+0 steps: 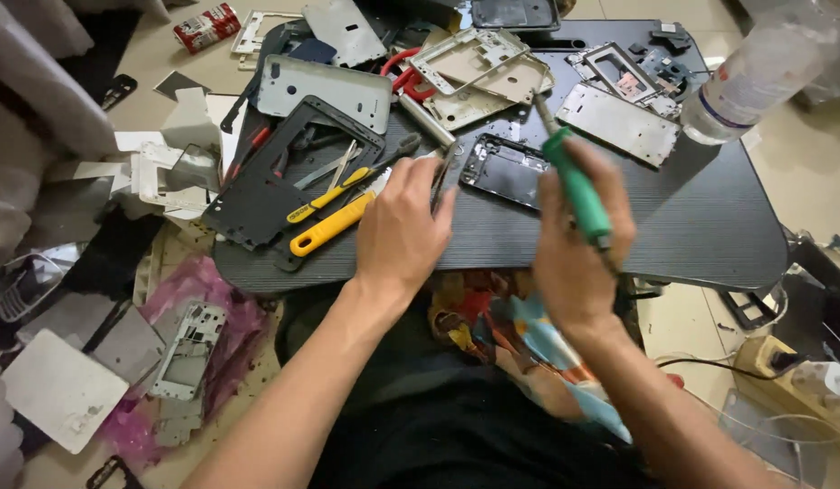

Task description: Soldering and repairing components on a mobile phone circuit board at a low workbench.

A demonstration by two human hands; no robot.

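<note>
Dark ribbed desk (710,226) on a tiled floor carries phone frames, yellow-handled screwdrivers (334,222) and a plastic bottle (755,77), partly cut off. Right hand (578,249), blurred, has its grip wrapped around a green soldering iron (574,181) above a black phone frame (506,170). Left hand (402,231) pinches metal tweezers (441,181), their tips hard to make out.

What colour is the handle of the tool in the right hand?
Green, on the soldering iron in the right hand; head view.

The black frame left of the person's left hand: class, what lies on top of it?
On the black frame lie two yellow-handled tools and a few thin metal tools. A grey cover hides its far edge.
</note>
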